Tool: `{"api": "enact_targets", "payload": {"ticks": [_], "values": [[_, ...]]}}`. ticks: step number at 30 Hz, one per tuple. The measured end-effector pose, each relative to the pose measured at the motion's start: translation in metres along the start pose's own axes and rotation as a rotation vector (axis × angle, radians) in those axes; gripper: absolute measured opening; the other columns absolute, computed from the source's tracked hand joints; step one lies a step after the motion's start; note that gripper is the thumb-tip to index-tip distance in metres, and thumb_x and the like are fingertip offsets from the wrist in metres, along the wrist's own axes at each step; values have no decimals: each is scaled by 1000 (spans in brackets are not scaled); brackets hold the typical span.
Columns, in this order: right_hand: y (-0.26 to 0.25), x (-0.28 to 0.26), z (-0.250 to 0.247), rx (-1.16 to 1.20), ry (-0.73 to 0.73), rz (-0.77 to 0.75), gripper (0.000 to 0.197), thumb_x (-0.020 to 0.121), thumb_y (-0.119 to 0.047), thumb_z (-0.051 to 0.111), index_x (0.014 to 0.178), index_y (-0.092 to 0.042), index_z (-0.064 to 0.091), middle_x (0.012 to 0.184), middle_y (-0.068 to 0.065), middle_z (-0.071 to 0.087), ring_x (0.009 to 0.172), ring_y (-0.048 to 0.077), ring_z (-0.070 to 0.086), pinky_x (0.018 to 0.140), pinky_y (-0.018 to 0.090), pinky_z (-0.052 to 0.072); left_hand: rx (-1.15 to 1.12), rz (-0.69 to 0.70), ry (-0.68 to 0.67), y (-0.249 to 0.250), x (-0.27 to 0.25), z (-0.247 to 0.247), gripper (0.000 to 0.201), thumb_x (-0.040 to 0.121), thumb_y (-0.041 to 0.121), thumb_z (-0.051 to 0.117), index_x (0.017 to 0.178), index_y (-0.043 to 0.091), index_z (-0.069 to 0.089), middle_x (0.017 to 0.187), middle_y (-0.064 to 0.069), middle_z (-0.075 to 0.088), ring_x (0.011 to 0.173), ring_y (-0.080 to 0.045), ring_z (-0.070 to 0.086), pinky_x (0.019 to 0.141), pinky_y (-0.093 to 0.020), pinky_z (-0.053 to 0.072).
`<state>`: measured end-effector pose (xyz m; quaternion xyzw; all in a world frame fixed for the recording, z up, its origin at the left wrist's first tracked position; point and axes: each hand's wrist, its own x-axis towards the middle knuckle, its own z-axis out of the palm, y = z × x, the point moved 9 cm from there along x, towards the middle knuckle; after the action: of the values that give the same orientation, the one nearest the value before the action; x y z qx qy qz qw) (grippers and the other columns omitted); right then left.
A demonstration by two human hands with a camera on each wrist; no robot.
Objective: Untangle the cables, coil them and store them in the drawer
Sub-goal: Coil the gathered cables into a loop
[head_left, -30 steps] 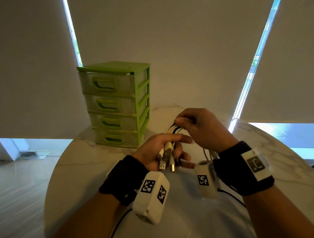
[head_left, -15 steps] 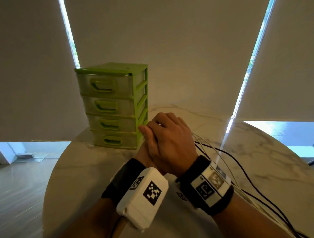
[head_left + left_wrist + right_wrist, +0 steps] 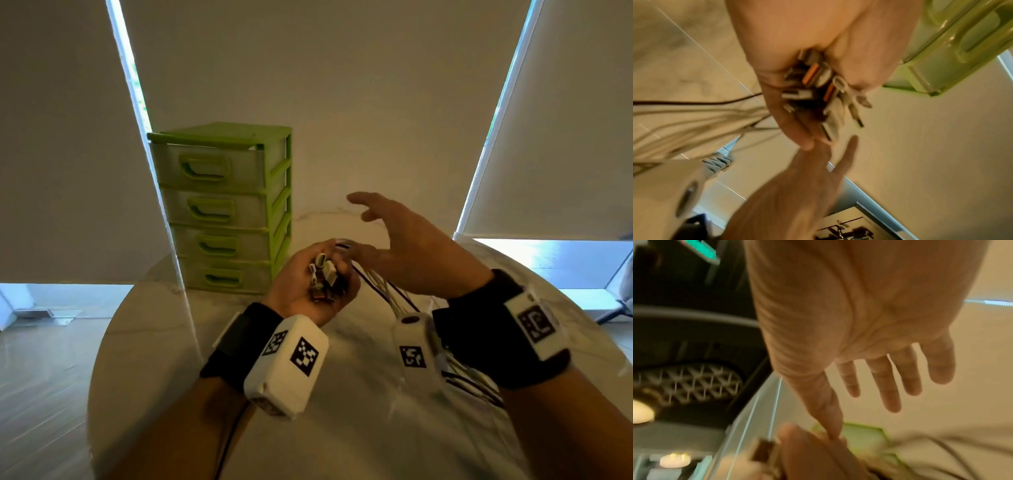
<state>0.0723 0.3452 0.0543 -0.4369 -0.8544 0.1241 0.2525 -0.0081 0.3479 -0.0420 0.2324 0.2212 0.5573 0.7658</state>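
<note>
My left hand [image 3: 310, 286] is raised over the table and grips a bunch of cable plugs [image 3: 322, 279], white, grey and orange-tipped [image 3: 818, 91]. The white and black cables [image 3: 387, 287] run from that fist down to the right, under my right wrist and across the marble top [image 3: 694, 116]. My right hand [image 3: 407, 253] hovers just right of the left one, fingers spread and straight [image 3: 890, 381], holding nothing; its thumb tip [image 3: 835, 426] reaches the left fist. The green four-drawer unit [image 3: 222, 209] stands behind on the left with every drawer closed.
The round marble table [image 3: 164, 342] ends close on the left, with floor below. Roller blinds hang behind the drawer unit. Bare tabletop lies in front of the drawers and between my forearms.
My right hand has let go, come off the left fist and spread open to the right. The left hand now holds the plugs turned upward, cables trailing right.
</note>
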Motion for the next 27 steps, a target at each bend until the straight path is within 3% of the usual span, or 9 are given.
{"api": "enact_targets", "payload": {"ticks": [3, 5, 7, 10, 15, 20, 22, 25, 27], "values": [[25, -6, 37, -80, -259, 77, 98, 78, -29, 77, 150, -34, 12, 144, 5, 45, 123, 19, 48, 103, 38, 42, 27, -31, -52, 2, -4, 7, 34, 87, 23, 54, 55, 14, 47, 47, 3, 46, 40, -10, 52, 49, -22, 52], [36, -7, 49, -22, -274, 78, 77, 85, -28, 71, 144, -29, 22, 124, 8, 59, 102, 21, 62, 92, 42, 51, 54, -31, -80, 2, -9, 13, 37, 86, 27, 53, 52, 14, 46, 47, 2, 47, 40, -10, 53, 47, -22, 52], [45, -5, 40, 6, -176, 100, 34, 95, -29, 57, 122, -24, 38, 92, 4, 64, 71, 17, 63, 69, 33, 54, 75, -40, -150, 1, -16, 20, 41, 84, 34, 60, 52, 14, 47, 48, 1, 50, 41, -10, 55, 47, -23, 53], [56, 1, 18, -161, -122, 86, 12, 98, -34, 50, 98, -22, 47, 83, 0, 58, 74, 20, 57, 69, 30, 45, 102, -138, -336, -14, -25, 40, 39, 69, 37, 81, 57, 13, 53, 49, 2, 51, 42, -10, 54, 51, -23, 53], [64, -3, -14, -205, -140, 103, 22, 96, -31, 51, 75, -27, 45, 69, -4, 54, 52, 11, 51, 50, 21, 39, 201, -176, -503, -36, -36, 58, 41, 62, 24, 87, 99, 11, 74, 47, 6, 45, 38, -5, 46, 49, -22, 49], [75, -15, -3, 104, -217, 241, 23, 93, -31, 60, 75, -22, 49, 61, 1, 45, 39, 15, 45, 48, 30, 46, -2, -84, -547, -19, -37, 61, 63, 67, 8, 77, 128, 8, 61, 49, 6, 47, 39, -6, 48, 53, -22, 50], [79, -26, 11, 228, -266, 345, 23, 92, -34, 62, 76, -21, 51, 64, 2, 43, 40, 13, 41, 48, 29, 46, -131, -19, -510, -5, -34, 55, 66, 64, 5, 77, 128, 7, 60, 61, 4, 60, 40, -6, 51, 52, -21, 51], [84, -53, 40, 323, -386, 450, 22, 91, -39, 61, 85, -20, 54, 72, 3, 44, 49, 13, 42, 48, 28, 47, -208, 80, -394, 10, -26, 37, 64, 58, 3, 74, 121, 6, 65, 111, -9, 70, 41, -4, 53, 50, -19, 50], [84, -66, 48, 268, -443, 465, 21, 91, -39, 61, 90, -19, 54, 72, 2, 46, 53, 14, 46, 50, 28, 50, -180, 76, -335, 10, -21, 28, 61, 51, 0, 76, 111, 7, 71, 116, -12, 69, 40, -5, 52, 49, -18, 50]]}}
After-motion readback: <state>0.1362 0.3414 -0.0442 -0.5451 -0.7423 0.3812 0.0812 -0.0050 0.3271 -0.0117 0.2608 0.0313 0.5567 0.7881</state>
